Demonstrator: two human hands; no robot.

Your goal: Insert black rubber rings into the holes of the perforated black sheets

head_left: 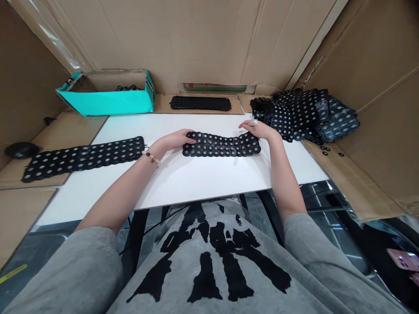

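- Head view: pinching the left end of the held strip (222, 145) with the left hand (181, 137), thumb over it, no gap visible; touching its upper right corner with the right hand (258, 129), fingers curled, closure impossible to tell.
- Lying right of the teal box (113, 102) and nearer the body, black with pale dots; long axis running left to right, short ends toward the hands, right upper corner raised.
- Nearer than the teal box and spreading leftward: a long dotted strip (85, 157), slightly slanted, close to the left forearm.
- Just right of the teal box: a dark strip (201, 103), parallel to its front.
- Far right of the teal box: a dotted heap (301, 111), crowding the right hand; small black rings (324, 150) nearer.
- Below the teal box: a white tabletop (196, 179); behind, a cardboard wall (203, 39).
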